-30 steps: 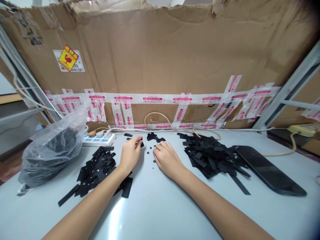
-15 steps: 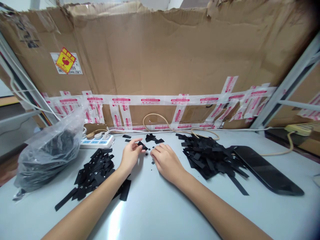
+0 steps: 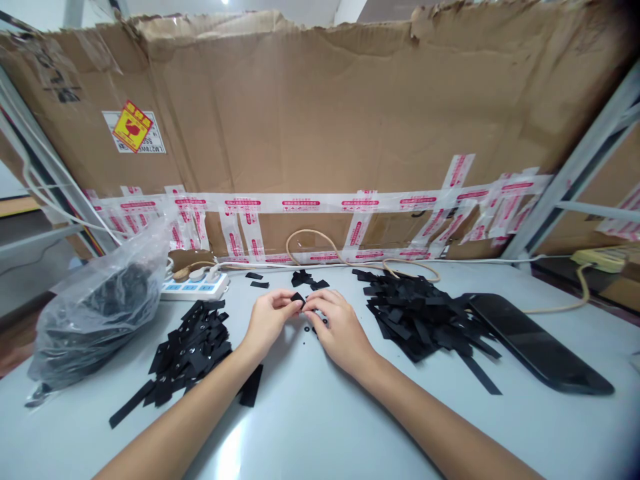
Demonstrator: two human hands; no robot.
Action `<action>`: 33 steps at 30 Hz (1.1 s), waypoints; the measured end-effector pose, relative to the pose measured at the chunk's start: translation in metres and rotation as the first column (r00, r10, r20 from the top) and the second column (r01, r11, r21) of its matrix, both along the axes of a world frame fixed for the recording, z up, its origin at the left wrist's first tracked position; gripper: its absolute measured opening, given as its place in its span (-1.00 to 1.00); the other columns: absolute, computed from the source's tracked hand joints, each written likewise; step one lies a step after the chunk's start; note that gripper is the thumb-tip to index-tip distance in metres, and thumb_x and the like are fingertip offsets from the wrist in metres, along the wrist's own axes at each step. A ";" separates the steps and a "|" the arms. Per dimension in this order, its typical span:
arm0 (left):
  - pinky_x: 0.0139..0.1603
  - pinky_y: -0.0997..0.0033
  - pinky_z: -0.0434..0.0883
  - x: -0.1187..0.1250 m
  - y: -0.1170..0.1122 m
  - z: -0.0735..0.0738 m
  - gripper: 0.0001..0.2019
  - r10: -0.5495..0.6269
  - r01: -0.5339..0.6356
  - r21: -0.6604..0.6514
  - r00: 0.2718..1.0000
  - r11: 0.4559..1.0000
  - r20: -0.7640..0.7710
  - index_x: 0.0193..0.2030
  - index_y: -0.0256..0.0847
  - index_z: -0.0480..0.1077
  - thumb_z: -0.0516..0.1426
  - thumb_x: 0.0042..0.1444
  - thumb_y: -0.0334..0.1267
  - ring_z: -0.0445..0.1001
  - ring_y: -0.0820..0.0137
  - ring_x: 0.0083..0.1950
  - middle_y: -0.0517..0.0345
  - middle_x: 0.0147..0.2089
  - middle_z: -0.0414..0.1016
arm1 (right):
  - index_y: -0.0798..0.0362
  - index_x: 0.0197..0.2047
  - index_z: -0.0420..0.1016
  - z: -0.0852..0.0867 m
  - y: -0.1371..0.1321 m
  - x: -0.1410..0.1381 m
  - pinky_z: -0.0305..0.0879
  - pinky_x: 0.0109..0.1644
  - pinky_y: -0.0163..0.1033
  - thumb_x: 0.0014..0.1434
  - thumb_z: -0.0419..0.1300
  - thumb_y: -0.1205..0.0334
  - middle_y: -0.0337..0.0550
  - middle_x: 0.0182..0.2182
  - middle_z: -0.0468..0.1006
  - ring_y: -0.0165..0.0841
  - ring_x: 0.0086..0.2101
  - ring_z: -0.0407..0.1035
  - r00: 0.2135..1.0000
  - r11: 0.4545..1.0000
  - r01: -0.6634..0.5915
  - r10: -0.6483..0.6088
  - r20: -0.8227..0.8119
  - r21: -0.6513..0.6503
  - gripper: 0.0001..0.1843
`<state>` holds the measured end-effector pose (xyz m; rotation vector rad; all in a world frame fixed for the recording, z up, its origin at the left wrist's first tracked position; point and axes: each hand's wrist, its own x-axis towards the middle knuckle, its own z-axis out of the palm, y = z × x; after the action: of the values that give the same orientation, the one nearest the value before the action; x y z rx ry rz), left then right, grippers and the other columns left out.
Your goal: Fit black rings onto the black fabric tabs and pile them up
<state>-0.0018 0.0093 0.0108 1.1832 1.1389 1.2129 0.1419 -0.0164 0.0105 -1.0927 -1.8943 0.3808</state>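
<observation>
My left hand (image 3: 268, 321) pinches a small black fabric strip (image 3: 297, 298) between thumb and fingers, a little above the table. Right up against the strip's end are the fingertips of my right hand (image 3: 344, 333), closed together; whatever they grip is too small to make out. Under and beside the right fingers lie several tiny black round pieces (image 3: 307, 329). Left of my left forearm spreads a pile of black strips (image 3: 190, 347) with shiny round metal bits on them. Another heap of black strips (image 3: 415, 313) is off to the right of my right hand.
A clear plastic bag (image 3: 100, 320) of dark pieces stands at the left, near a white power strip (image 3: 195, 288). Loose black scraps (image 3: 303, 277) lie beyond my hands. A black tray-like object (image 3: 540, 340) sits at right. A large cardboard sheet (image 3: 310, 120) and cables border the back.
My hands have come together: the left has moved slightly right with the black strip, and the right fingertips have lifted from the small round pieces to the strip.
</observation>
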 end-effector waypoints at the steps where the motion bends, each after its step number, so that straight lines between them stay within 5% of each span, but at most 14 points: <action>1: -0.28 0.38 0.42 0.000 0.000 0.000 -0.74 0.010 -0.010 -0.015 1.000 1.000 -0.003 -0.41 -0.32 0.39 0.30 -0.29 -0.30 0.47 0.42 -0.46 0.16 -0.52 0.50 | 0.04 -0.39 0.43 -0.001 -0.001 -0.001 0.22 -0.08 -0.18 0.11 0.03 0.43 -0.11 -0.29 0.44 -0.30 -0.20 0.26 1.000 1.000 0.004 -0.005 0.014 0.013 -0.81; 13: -0.37 0.44 0.43 0.002 -0.003 0.002 -0.71 0.018 -0.011 -0.124 0.998 0.992 0.055 -0.45 -0.32 0.37 0.34 -0.33 -0.30 0.49 0.41 -0.50 0.14 -0.56 0.52 | 0.05 -0.43 0.47 -0.004 -0.001 -0.004 0.23 -0.24 -0.22 0.05 0.06 0.43 -0.13 -0.41 0.46 -0.32 -0.32 0.30 1.000 0.996 0.005 -0.004 0.005 -0.089 -0.81; 18: -0.33 0.39 0.44 -0.001 -0.001 0.000 -0.80 0.035 -0.029 -0.157 0.999 0.987 0.033 -0.40 -0.33 0.42 0.29 -0.20 -0.31 0.47 0.42 -0.52 0.11 -0.54 0.51 | 0.08 -0.46 0.50 -0.005 0.007 0.000 0.22 -0.35 -0.25 -0.02 0.12 0.35 -0.16 -0.49 0.51 -0.38 -0.48 0.31 0.958 0.942 -0.097 0.001 -0.285 -0.321 -0.87; 22: -0.13 0.32 0.40 -0.003 0.001 0.000 -0.82 0.094 -0.088 0.053 0.987 0.995 -0.133 -0.32 -0.27 0.48 0.22 -0.12 -0.29 0.50 0.30 -0.23 0.02 -0.27 0.56 | 0.11 -0.45 0.50 -0.003 0.013 0.005 0.24 -0.34 -0.25 -0.10 0.22 0.22 -0.18 -0.52 0.50 -0.40 -0.48 0.32 0.824 0.855 -0.250 -0.060 -0.564 -0.455 -0.86; 25: -0.01 0.31 0.33 -0.001 -0.002 0.003 -0.78 0.061 -0.017 0.200 0.975 0.980 -0.216 -0.27 -0.23 0.50 0.14 -0.02 -0.19 0.44 0.25 -0.05 0.03 -0.14 0.54 | 0.11 -0.43 0.53 0.001 0.013 0.007 0.23 -0.32 -0.26 -0.16 0.28 0.17 -0.19 -0.51 0.50 -0.42 -0.48 0.30 0.762 0.838 -0.269 -0.116 -0.637 -0.474 -0.80; 33: -0.12 0.34 0.36 0.006 -0.007 -0.002 -0.78 -0.160 0.179 0.151 0.978 0.972 -0.132 -0.30 -0.29 0.47 0.19 -0.09 -0.21 0.48 0.30 -0.22 0.04 -0.28 0.56 | 0.08 -0.45 0.57 0.003 0.012 0.008 0.20 -0.34 -0.27 -0.24 0.34 0.16 -0.18 -0.50 0.51 -0.42 -0.46 0.29 0.698 0.825 -0.310 -0.140 -0.702 -0.473 -0.78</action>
<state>0.0038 0.0026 0.0085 1.4627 1.0168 1.1314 0.1497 -0.0039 0.0134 -0.9925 -1.1217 1.3015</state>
